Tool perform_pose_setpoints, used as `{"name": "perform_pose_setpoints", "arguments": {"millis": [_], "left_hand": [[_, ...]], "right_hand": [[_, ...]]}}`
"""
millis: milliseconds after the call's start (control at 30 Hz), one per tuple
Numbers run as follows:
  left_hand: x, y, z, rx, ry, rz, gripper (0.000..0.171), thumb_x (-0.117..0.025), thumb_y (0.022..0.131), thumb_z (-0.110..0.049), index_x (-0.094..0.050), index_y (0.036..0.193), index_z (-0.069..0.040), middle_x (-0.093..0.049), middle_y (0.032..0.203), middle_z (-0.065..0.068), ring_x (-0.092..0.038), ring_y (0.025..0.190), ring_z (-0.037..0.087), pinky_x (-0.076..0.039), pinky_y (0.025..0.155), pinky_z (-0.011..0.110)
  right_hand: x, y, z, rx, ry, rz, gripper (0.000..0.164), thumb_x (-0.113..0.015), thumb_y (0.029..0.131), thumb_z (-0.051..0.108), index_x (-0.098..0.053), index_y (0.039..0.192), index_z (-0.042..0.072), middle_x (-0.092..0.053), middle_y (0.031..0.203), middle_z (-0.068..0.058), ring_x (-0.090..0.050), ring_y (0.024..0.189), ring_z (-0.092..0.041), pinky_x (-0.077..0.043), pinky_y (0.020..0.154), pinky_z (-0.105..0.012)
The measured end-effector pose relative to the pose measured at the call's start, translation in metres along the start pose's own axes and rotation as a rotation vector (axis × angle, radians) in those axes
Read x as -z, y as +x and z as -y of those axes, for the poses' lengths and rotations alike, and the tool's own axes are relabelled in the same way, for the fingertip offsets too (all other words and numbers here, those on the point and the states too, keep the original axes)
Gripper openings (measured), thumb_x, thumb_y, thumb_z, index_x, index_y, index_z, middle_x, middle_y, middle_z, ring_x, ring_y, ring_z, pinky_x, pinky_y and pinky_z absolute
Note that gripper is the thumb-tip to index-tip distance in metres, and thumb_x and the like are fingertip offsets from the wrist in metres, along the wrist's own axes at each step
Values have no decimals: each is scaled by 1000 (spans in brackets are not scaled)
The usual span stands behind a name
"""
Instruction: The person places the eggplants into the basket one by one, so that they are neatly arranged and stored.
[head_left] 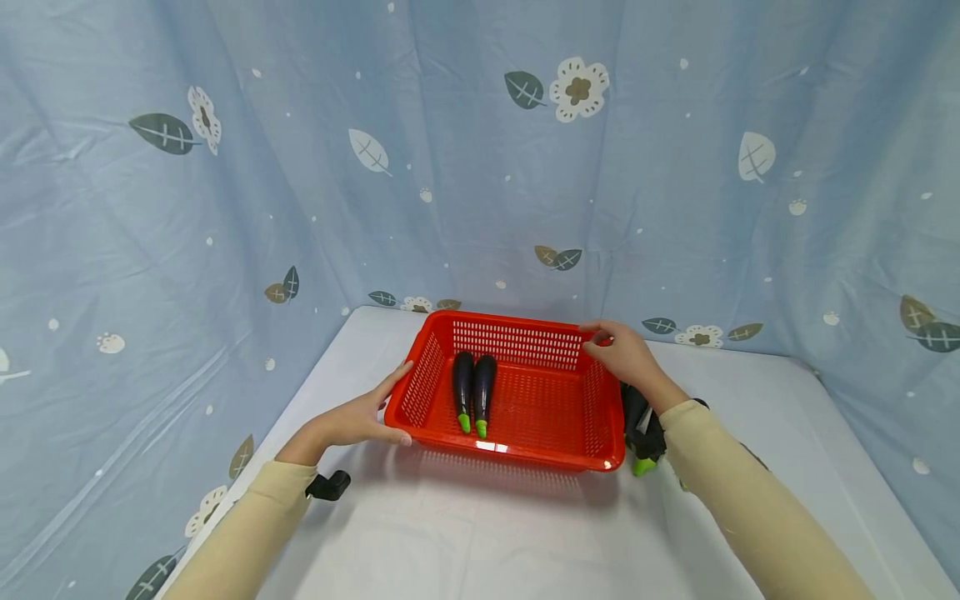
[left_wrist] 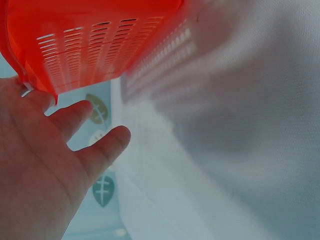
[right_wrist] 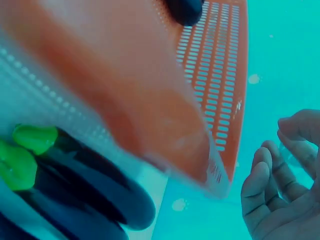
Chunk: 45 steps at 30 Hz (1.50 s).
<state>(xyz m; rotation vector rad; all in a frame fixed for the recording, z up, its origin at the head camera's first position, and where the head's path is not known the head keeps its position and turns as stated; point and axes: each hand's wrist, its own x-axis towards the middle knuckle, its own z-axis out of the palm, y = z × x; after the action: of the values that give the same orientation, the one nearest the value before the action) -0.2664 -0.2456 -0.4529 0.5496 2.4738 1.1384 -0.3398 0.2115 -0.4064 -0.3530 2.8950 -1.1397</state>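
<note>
A red slotted basket (head_left: 491,458) stands on the white table. Inside, toward its left end, two dark eggplants (head_left: 462,387) (head_left: 484,392) lie side by side with their green caps facing me. My left hand (head_left: 352,421) is at the basket's left rim, fingers spread and fairly straight; in the left wrist view some fingertips touch the rim. Over the back right corner hovers my right hand (head_left: 622,354), its fingers loosely bent and holding nothing in the right wrist view. More eggplants (right_wrist: 95,175) lie just right of the basket, partly hidden by my right wrist in the head view.
A white cloth (head_left: 465,542) covers the table. Blue patterned curtains (head_left: 480,167) hang behind it and at both sides. A black device (head_left: 327,486) is strapped at my left wrist.
</note>
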Motion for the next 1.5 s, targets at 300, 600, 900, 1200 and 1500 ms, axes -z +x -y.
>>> {"name": "perform_pose_setpoints", "arguments": {"millis": [300,600,900,1200,1500], "left_hand": [[1,0,-1,-4,-6,3,123,-86,80,-39,1,165,-29,0,171,6,-18,152,40,-27,115,66],[0,1,1,-18,-12,4,122,-85,81,-38,2,165,-27,2,171,9,-18,151,43,-28,114,68],[-1,1,2,-15,7,-1,122,-85,80,-39,2,165,-29,1,171,8,-16,152,41,-28,113,68],[-2,2,3,-11,-7,-3,122,-85,79,-42,2,164,-33,1,171,4,-16,152,37,-29,114,66],[-1,-1,1,-10,-18,-5,123,-86,79,-41,1,165,-32,0,171,5,-17,152,39,-29,113,67]], "right_hand": [[5,-11,-16,1,8,-56,36,-60,102,17,-63,135,4,-63,117,-19,-63,97,-34,-57,69,-36],[9,-19,-34,-32,-11,-83,37,-57,102,20,-62,136,5,-65,114,-19,-65,96,-34,-57,68,-36],[13,-29,-51,-67,-36,-94,38,-57,102,19,-60,137,3,-66,116,-22,-65,99,-38,-61,78,-45],[20,-36,-70,-77,-38,-101,39,-58,101,18,-60,137,2,-67,119,-25,-69,99,-39,-62,73,-41],[25,-48,-88,-112,-90,-122,43,-58,101,20,-57,139,0,-65,122,-28,-66,104,-43,-60,78,-47]]}}
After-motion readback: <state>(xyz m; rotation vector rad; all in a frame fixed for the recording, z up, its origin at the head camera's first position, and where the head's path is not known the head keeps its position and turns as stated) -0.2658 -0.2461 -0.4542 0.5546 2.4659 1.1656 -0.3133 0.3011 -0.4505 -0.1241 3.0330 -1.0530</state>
